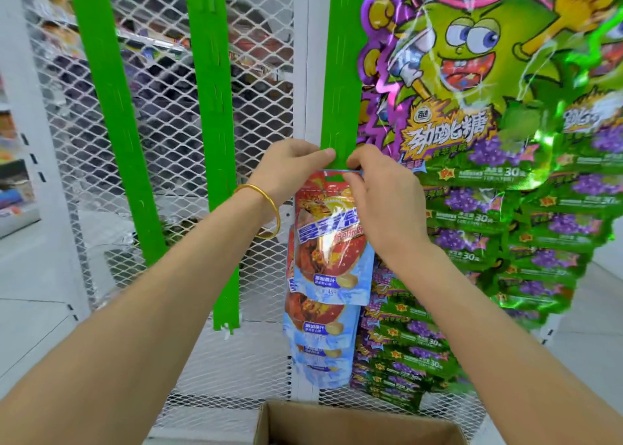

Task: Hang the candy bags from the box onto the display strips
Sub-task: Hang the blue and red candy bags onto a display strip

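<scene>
White diamond wire mesh (256, 107) backs it all, and glossy, crinkled green popping-candy bags (488, 208) crowd the right. An open cardboard box (269, 421) sits below. On the flat green plastic display strip (340, 73), a slick red-and-blue candy bag (332, 242) tops a hung column. The left hand (293, 164) pinches the strip and the right hand (381, 195) pinches the bag's header. Best to hold the strip taut and seat the hang hole fully over the tab.

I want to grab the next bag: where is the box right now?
In the head view the box sits at the bottom edge, right of centre, directly below the red-and-blue bags hanging on the rightmost green strip.
</scene>
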Demonstrator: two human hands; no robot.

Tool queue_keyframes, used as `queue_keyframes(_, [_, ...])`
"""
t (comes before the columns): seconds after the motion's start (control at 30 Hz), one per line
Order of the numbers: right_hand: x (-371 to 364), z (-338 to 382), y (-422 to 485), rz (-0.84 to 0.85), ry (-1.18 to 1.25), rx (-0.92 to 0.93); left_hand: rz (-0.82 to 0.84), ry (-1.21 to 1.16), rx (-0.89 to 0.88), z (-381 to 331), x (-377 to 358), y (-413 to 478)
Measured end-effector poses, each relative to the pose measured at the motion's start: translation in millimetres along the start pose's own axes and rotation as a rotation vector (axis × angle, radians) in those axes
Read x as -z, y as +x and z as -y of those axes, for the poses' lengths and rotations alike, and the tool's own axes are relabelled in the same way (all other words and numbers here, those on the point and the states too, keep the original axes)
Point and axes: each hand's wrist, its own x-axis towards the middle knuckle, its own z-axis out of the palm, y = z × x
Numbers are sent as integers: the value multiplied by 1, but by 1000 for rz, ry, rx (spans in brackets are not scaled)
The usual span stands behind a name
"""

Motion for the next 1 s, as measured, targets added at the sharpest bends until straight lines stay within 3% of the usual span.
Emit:
queue_keyframes(0.2, [-4, 1, -11, 27, 7, -10, 1, 63, -15, 4, 1, -5])
queue_keyframes(0.43, [-2, -4, -21, 69, -26, -3, 158, -139, -10, 31, 1, -21])
queue_keyframes(1.0, [3, 0, -28, 83, -228, 86, -24, 43, -92, 34, -7, -30])
